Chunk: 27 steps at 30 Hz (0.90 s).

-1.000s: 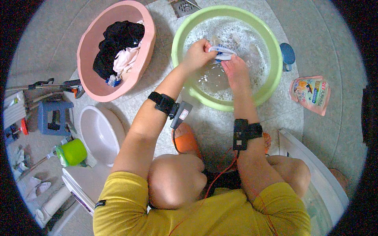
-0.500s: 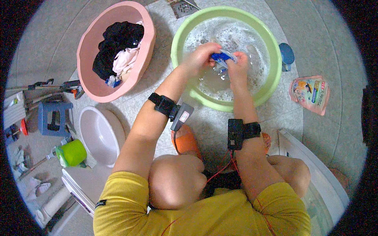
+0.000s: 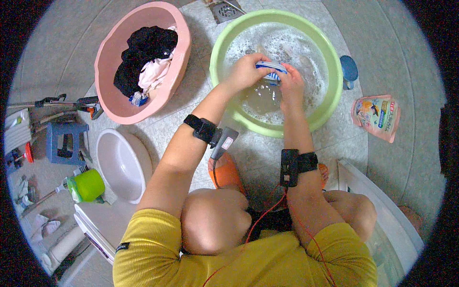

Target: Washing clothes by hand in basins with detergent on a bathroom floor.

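A small blue-and-white striped piece of cloth [image 3: 271, 68] is stretched between my two hands over the green basin [image 3: 338, 71]. My left hand [image 3: 246, 71] pinches its left end, thumb on the near side. At the other end my right hand [image 3: 292, 85] grips it, fingers curled and partly hidden. Below them, foamy greyish water [image 3: 263, 99] fills the basin, and something pale shows just under the surface. To the left, a pink basin [image 3: 184, 71] holds a black garment [image 3: 148, 45], a pale pink garment [image 3: 154, 75] and a blue-and-white cloth [image 3: 138, 99].
Right of the green basin are a blue brush-like object [image 3: 349, 68] and a pink detergent pouch [image 3: 377, 117]. A pale basin [image 3: 123, 165], a lime-green container [image 3: 86, 185] and a blue stool [image 3: 67, 142] stand at left. A floor drain [image 3: 225, 10] lies at the back.
The cloth has gone from bunched to stretched flatter, its stripes now showing. My hands have turned slightly around it and stay over the green basin.
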Tool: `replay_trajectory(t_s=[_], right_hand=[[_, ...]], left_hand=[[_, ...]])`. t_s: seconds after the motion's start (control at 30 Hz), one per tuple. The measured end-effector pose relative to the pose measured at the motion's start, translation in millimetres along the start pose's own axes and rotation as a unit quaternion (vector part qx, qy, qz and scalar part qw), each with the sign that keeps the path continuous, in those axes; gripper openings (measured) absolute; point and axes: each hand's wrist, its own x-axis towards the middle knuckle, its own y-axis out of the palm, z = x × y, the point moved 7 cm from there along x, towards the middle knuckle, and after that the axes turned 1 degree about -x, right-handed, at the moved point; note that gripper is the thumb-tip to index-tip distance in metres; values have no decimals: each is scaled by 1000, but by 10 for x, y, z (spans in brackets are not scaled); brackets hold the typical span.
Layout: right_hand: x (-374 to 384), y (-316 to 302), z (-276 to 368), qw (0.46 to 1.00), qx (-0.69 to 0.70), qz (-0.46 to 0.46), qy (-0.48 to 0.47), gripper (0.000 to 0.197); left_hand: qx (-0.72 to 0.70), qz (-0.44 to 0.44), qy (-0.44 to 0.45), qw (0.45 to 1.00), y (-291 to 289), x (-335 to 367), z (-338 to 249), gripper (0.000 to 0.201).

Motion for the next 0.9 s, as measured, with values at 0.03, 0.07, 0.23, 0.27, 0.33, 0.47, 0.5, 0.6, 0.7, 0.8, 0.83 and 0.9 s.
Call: replay_trajectory(t_s=[0.03, 0.07, 0.23, 0.27, 0.33, 0.47, 0.5, 0.6, 0.7, 0.8, 0.83, 0.9], right_hand=[[0, -2, 2, 1000, 0, 1, 0, 33], [-6, -12, -12, 1000, 15, -2, 24, 34], [-10, -18, -84, 994, 16, 10, 105, 38], [-19, 36, -116, 991, 50, 41, 118, 38], [-29, 98, -146, 985, 83, 71, 133, 39], [-40, 137, -151, 990, -19, 61, 125, 38], [-23, 96, -149, 993, -36, 36, 111, 37], [66, -10, -82, 993, -95, -27, 61, 35], [95, -69, -89, 995, -72, -67, 12, 34], [8, -51, -158, 992, -109, -32, 54, 37], [17, -58, -157, 992, -108, -32, 55, 37], [-16, 108, -203, 991, -34, 50, 118, 43]], left_hand=[[1, -1, 0, 1000, 5, -3, 2, 33], [32, -18, -6, 999, -20, -18, -7, 31], [88, -43, 26, 995, -71, 13, 51, 26], [119, -74, 9, 990, -114, 5, 103, 25], [150, -105, -8, 983, -158, 20, 180, 24], [-83, -48, -141, 985, -82, 16, 357, 26], [-207, -29, -151, 966, -23, 7, 339, 27], [-384, 53, -121, 914, 134, 12, 165, 29], [-222, 55, -60, 972, 144, -24, 47, 32], [29, -18, -63, 997, 12, -39, -20, 34], [142, -45, -107, 983, -60, -65, -23, 34], [144, -83, -126, 978, -140, -70, 65, 34]])
